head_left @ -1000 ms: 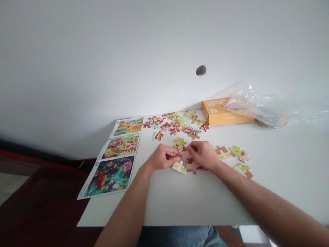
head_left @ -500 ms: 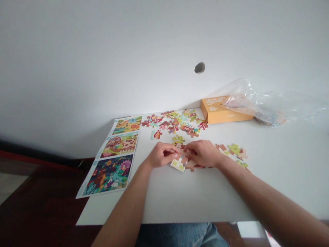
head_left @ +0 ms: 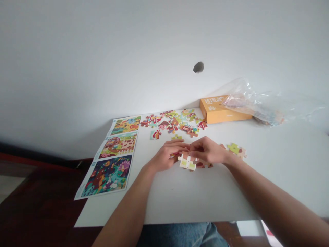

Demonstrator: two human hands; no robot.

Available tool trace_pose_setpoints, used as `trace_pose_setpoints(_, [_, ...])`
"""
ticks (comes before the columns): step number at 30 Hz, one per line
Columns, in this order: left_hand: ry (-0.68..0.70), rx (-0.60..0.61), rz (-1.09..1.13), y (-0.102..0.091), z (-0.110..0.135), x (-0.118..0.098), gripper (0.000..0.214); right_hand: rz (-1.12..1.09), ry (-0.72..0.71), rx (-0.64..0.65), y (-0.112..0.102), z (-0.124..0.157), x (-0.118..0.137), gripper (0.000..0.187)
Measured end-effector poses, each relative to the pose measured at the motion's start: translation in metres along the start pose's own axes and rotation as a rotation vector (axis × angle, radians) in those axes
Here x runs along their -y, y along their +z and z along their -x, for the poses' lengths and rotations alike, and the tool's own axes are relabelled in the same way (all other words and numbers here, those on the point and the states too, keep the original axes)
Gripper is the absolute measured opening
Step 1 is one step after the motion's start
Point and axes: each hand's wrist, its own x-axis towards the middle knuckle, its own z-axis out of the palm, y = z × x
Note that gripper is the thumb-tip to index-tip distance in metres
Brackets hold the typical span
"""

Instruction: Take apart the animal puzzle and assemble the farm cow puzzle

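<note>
My left hand (head_left: 166, 156) and my right hand (head_left: 207, 150) meet over a small group of cardboard jigsaw pieces (head_left: 187, 162) on the white table (head_left: 180, 202). The fingers of both hands grip the pieces, and a red-edged piece (head_left: 175, 154) shows under my left fingertips. A cream and green piece sticks out below the hands, while the rest of the group is partly hidden. Farther right lie loose green and tan pieces (head_left: 238, 151). A scattered heap of colourful pieces (head_left: 172, 123) lies beyond my hands.
Several printed farm-scene picture sheets (head_left: 114, 157) lie at the table's left edge. An orange "Level Up Puzzles" box (head_left: 216, 109) and a clear plastic bag (head_left: 254, 106) sit at the back by the white wall. Dark floor shows beyond the table's left edge.
The cream and green piece has shifted right with my hands, which have drawn closer over it. The whole view has tilted slightly, and the pieces on the right are now partly covered by my right hand.
</note>
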Motion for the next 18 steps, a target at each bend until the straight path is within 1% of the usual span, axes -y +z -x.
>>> trace_pose_setpoints(3, [-0.035, 0.089, -0.125, 0.008, -0.002, -0.004, 0.038, -0.027, -0.036, -0.031, -0.004, 0.001, -0.004, 0.022])
trace_pose_setpoints(5, [-0.069, 0.108, -0.170, 0.009, -0.001, -0.005, 0.035, -0.010, -0.035, -0.060, -0.005, 0.000, -0.006, 0.023])
trace_pose_setpoints(8, [-0.105, 0.065, -0.208, 0.003, 0.001, -0.003, 0.019, -0.006, -0.004, -0.061, -0.004, 0.000, -0.007, 0.023])
trace_pose_setpoints(10, [-0.126, 0.028, -0.223, -0.003, 0.003, 0.000, 0.015, -0.012, 0.003, -0.038, -0.005, -0.001, -0.007, 0.021])
trace_pose_setpoints(12, [-0.133, 0.016, -0.219, -0.008, 0.004, 0.003, 0.014, 0.032, -0.017, -0.037, -0.006, 0.000, -0.006, 0.018])
trace_pose_setpoints(14, [-0.129, 0.016, -0.205, -0.012, 0.005, 0.004, 0.016, 0.126, -0.045, -0.045, -0.009, 0.001, -0.005, 0.016])
trace_pose_setpoints(18, [-0.130, 0.017, -0.177, -0.014, 0.005, 0.004, 0.023, 0.290, -0.060, 0.031, -0.011, 0.003, -0.006, 0.017])
